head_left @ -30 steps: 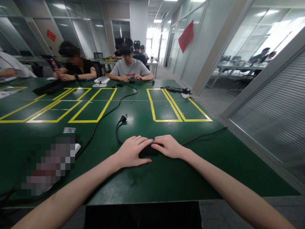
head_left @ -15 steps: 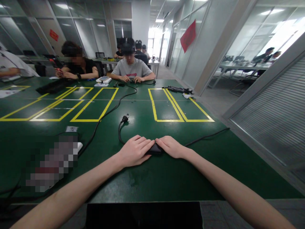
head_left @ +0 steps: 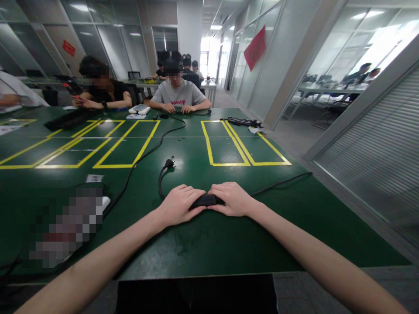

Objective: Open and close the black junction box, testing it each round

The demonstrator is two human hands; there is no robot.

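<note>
A black power adapter (head_left: pixel 206 200) lies level between my hands, close above or on the green table. My left hand (head_left: pixel 181 204) is closed around its left part, with the thumb along the near side. At its right end my right hand (head_left: pixel 231 199) is closed, thumb and fingers pinching there; whether they grip the casing or the cable end is hidden. From behind my left hand a short black cord curves up to a plug (head_left: pixel 169 164) with metal prongs. A thin black cable (head_left: pixel 283 182) runs from behind my right hand to the right.
Yellow tape rectangles (head_left: pixel 229 164) mark the green table (head_left: pixel 209 253). A long black cable (head_left: pixel 131 172) crosses on the left, beside a blurred-out object (head_left: pixel 67 231) and a small numbered tag (head_left: pixel 94 178). A folded black tripod-like item (head_left: pixel 242 122) lies far right. Co-workers sit across the table.
My right hand has shifted its grip, its thumb now below the adapter's right end. The adapter's front side shows more clearly. The whole view has moved slightly.
</note>
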